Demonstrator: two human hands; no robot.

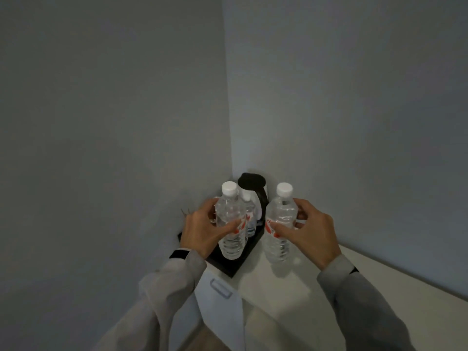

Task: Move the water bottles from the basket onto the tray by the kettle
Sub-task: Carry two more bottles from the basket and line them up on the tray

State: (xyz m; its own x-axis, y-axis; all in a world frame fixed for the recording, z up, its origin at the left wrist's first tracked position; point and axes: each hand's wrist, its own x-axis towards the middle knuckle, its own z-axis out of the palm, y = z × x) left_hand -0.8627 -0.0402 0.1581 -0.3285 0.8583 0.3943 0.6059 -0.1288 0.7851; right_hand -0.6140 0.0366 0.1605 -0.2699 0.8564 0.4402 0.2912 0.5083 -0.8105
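My left hand (202, 226) grips a clear water bottle (231, 219) with a white cap and red label, upright over the black tray (228, 266). My right hand (307, 231) grips a second, matching water bottle (279, 224), upright just right of the tray over the white counter. A third bottle (249, 211) stands on the tray behind the left one. The kettle (253, 184), white with a black lid and handle, stands at the tray's back in the wall corner. No basket is in view.
The white counter (316, 295) runs along the right wall (354, 110). A white cabinet front with a metal handle (220, 287) lies below the tray's near corner. The left wall (101, 122) stands close beside the tray.
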